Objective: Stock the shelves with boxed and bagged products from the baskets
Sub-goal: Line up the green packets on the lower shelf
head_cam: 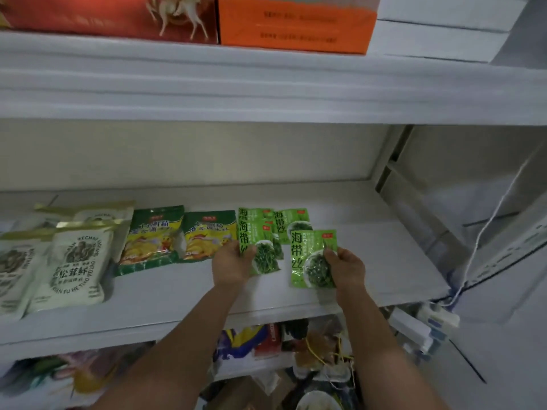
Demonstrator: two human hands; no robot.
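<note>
The white shelf lies bare toward its right edge (cream bags and yellow bags fill its left). Mid-shelf, the left hand grips a stack of green packets; just beside, the right hand pinches a single green packet near the front edge.

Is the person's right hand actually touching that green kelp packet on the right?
Touching. The head view shows the right hand gripping the green kelp packet at its right edge, with the thumb lying over its front.
</note>
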